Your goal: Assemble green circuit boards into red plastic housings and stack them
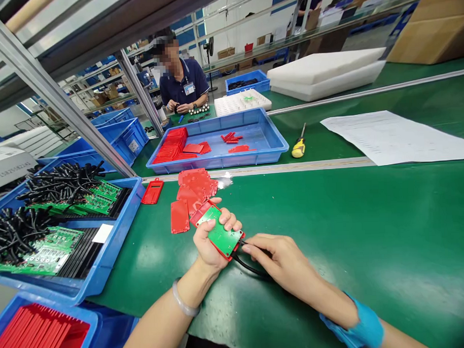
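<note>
My left hand (215,235) is wrapped round a red plastic case (199,213) with a green circuit board (223,234) lying in it, component side hidden. At the case's lower right end, black cables (250,267) come out, and my right hand (276,256) pinches one of them close to the board's edge. Just beyond the left hand, several flat red plastic panels (196,188) lie loosely piled on the green table (333,241). A red frame-like part (152,191) rests left of that pile.
A blue tray (269,145) with red parts stands behind the pile. Boards with black cables fill a blue bin (120,239) at left; red cases fill another bin (90,326) below. A screwdriver (299,146) and paper sheets (390,135) lie beyond. A co-worker (185,87) sits opposite.
</note>
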A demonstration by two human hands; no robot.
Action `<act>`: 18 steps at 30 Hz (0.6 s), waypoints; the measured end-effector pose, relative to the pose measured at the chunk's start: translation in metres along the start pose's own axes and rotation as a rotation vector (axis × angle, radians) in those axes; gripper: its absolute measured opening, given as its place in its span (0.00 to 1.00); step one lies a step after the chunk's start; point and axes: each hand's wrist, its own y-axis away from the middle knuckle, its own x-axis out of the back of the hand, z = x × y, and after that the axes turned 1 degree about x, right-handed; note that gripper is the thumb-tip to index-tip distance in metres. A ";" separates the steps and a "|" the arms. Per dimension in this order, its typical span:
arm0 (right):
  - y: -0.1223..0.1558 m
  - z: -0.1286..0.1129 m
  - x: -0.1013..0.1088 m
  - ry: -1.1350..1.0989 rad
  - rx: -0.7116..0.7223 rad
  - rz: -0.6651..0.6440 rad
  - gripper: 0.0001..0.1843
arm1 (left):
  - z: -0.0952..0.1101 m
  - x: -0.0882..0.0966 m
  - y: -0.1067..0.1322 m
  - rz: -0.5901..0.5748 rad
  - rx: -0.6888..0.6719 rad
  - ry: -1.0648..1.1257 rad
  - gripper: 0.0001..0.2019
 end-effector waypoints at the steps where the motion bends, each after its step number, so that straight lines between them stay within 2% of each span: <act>1: 0.001 0.002 0.000 0.078 0.042 0.059 0.19 | 0.000 0.000 0.000 0.007 0.005 0.010 0.16; 3: 0.002 0.005 -0.001 0.203 0.098 0.148 0.20 | 0.000 0.001 0.000 0.025 0.016 0.024 0.15; 5: 0.001 0.007 -0.003 0.171 0.068 0.143 0.22 | -0.001 0.001 0.000 0.040 0.011 0.023 0.15; 7: -0.001 0.007 -0.008 -0.030 -0.060 0.085 0.24 | -0.001 0.000 0.001 0.047 -0.016 0.003 0.15; 10: -0.004 0.006 -0.017 -0.494 -0.320 -0.009 0.24 | -0.001 -0.001 0.002 0.043 -0.068 -0.042 0.16; 12: -0.005 0.005 -0.022 -0.776 -0.434 -0.040 0.24 | 0.000 -0.002 0.002 0.041 -0.085 -0.071 0.17; 15: -0.005 0.006 -0.024 -1.004 -0.482 -0.055 0.24 | 0.000 -0.002 0.002 0.044 -0.078 -0.109 0.19; 18: -0.007 0.009 -0.022 -1.026 -0.452 -0.088 0.24 | 0.002 -0.003 0.001 0.049 -0.057 -0.130 0.19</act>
